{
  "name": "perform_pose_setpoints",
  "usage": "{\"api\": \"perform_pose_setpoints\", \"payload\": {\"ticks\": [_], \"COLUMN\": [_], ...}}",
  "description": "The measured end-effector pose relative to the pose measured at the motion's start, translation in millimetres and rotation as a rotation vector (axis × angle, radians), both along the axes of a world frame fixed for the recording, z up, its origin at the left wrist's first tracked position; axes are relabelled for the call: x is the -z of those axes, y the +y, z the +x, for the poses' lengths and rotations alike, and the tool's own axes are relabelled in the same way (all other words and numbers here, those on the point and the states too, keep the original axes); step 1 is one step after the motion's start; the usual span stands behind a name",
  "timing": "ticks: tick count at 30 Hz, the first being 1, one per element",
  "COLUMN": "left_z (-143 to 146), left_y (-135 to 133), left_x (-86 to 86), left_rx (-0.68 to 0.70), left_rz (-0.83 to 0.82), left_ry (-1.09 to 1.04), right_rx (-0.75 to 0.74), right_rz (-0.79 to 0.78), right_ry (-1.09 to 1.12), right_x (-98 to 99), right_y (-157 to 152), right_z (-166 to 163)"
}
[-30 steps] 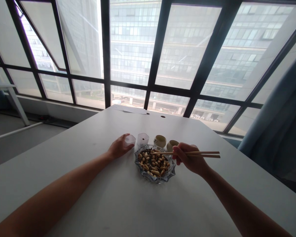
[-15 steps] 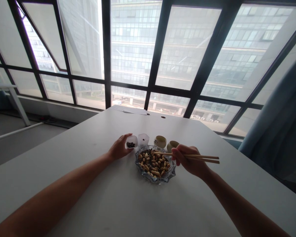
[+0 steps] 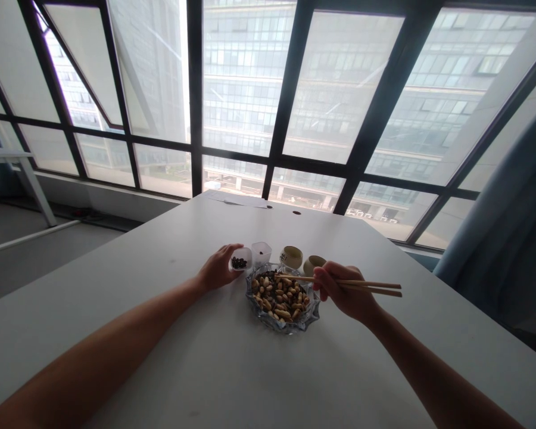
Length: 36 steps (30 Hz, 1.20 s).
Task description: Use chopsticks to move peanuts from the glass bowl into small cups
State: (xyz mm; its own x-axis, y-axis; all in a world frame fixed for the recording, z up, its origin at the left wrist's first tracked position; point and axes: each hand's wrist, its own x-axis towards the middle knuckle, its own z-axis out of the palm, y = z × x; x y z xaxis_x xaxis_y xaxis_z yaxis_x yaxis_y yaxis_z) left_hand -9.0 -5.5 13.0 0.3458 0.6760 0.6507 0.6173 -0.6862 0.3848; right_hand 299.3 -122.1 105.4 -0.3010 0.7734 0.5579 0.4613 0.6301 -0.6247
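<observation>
My left hand [image 3: 218, 268] is closed around the left side of a small clear plastic cup [image 3: 246, 255], tilted toward me, with several dark seeds [image 3: 238, 263] inside. My right hand [image 3: 345, 289] grips a pair of wooden chopsticks [image 3: 375, 286]. Their tips reach into the far part of a scalloped glass bowl [image 3: 272, 322]. Peanuts in the shell [image 3: 282, 313] and lighter nuts fill this bowl, with small dark seeds among them. Whether the tips pinch a seed is too small to tell.
A second clear cup [image 3: 262, 249] with a dark bit inside stands beyond the bowl. Right of it are two yellowish cups, one with dark writing [image 3: 291, 257], the other [image 3: 312, 264] partly behind my right hand. Paper [image 3: 236, 199] lies at the white table's far end, before the windows.
The whole view has shifted very slightly. Both hands keep their places at the cup and over the bowl, and the chopstick tips stay among the nuts.
</observation>
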Motion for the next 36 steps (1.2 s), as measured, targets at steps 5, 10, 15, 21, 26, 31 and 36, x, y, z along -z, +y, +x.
{"api": "perform_pose_setpoints", "payload": {"ticks": [5,10,15,21,26,31,36], "left_z": [-0.9,-1.4,-1.6,-2.8,-3.6,-3.9,-3.8], "left_y": [1.6,1.8,0.8,1.6,3.6,4.0,3.5], "left_x": [-0.4,-1.2,-1.4,-1.2,1.1,1.9,1.9], "left_rx": [0.01,0.007,0.0,0.003,0.007,-0.008,-0.006], "left_rz": [0.031,0.019,0.03,0.036,0.033,0.032,0.053], "left_ry": [0.011,0.011,0.012,0.012,0.023,0.04,0.015], "right_rx": [0.068,0.026,-0.058,-0.058,0.002,-0.078,-0.004], "right_rz": [0.085,0.118,0.161,0.088,-0.162,-0.593,-0.532], "right_ry": [0.104,0.041,-0.13,-0.124,0.17,0.035,0.064], "right_x": [1.2,4.6,5.8,4.0,-15.0,-30.9,-11.7], "right_y": [0.4,19.4,46.9,53.2,36.1,19.1,18.4], "right_z": [-12.6,-41.3,-70.6,-70.6,-34.1,0.5,1.2]}}
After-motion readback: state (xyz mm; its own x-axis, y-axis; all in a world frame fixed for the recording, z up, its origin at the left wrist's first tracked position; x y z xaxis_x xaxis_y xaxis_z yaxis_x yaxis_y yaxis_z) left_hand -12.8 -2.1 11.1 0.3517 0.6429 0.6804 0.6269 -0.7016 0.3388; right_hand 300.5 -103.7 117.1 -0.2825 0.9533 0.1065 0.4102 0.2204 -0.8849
